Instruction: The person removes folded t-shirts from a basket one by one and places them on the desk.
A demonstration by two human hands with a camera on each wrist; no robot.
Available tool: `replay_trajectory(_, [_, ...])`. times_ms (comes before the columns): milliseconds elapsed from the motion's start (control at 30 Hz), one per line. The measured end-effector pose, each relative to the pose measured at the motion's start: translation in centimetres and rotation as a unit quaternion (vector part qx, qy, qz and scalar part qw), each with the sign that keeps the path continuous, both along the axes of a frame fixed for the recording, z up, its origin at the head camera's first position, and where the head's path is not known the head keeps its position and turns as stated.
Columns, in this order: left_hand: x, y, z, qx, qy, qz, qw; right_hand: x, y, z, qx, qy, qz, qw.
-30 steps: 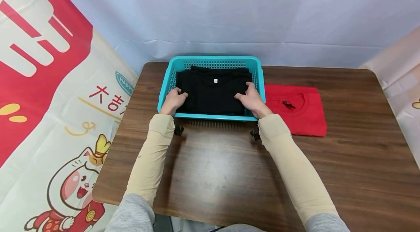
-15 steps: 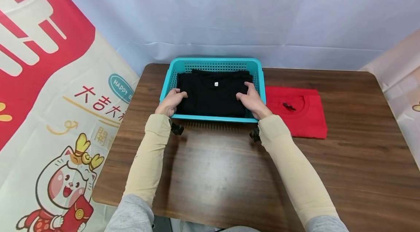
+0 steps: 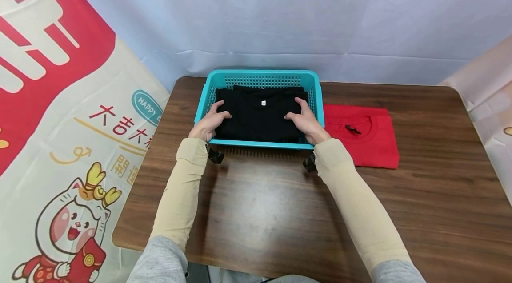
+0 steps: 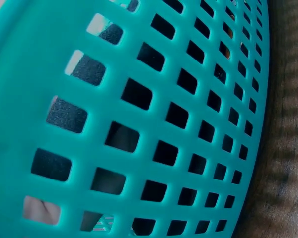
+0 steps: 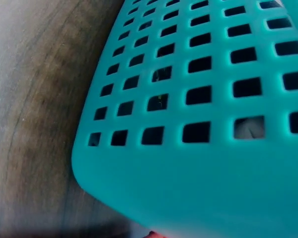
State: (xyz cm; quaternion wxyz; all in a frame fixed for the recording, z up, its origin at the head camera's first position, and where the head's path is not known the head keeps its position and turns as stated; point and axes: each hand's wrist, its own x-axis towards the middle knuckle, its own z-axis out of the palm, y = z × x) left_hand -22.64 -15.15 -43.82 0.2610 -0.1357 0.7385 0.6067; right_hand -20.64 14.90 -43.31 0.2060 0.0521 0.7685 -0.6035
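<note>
In the head view a folded black T-shirt point(image 3: 262, 118) with a small white neck label lies inside a turquoise plastic basket point(image 3: 264, 144). My left hand point(image 3: 208, 124) reaches over the front left corner, its thumb and index finger spread at the shirt's left edge. At the right edge my right hand point(image 3: 306, 123) lies likewise, thumb and index finger apart. The remaining fingers of both hands are largely hidden. Both wrist views mostly show the basket's perforated wall point(image 4: 144, 114), with dark cloth behind its holes.
A folded red T-shirt point(image 3: 368, 141) with a small black mark near its collar lies just right of the basket. Everything stands on a brown wooden table point(image 3: 260, 212). A pale cloth backdrop point(image 3: 280, 21) hangs behind, and a printed banner point(image 3: 92, 109) hangs at left.
Both index fingers have spread away from the thumbs and now show more fully over the shirt's edges. The left hand has shifted slightly left since one second ago. Basket and shirts look unchanged.
</note>
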Motion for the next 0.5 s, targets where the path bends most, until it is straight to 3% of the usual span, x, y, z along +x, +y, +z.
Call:
replay_trajectory(267, [0.44, 0.11, 0.09, -0.03, 0.011, -0.082, 0.9961, 0.06, -0.12, -0.35, 0.043, 0.029, 0.024, 0.9984])
replay_trajectory(500, [0.23, 0.1, -0.12, -0.027, 0.043, -0.089, 0.9948, 0.03, -0.09, -0.38, 0.046, 0.032, 0.032, 0.9979])
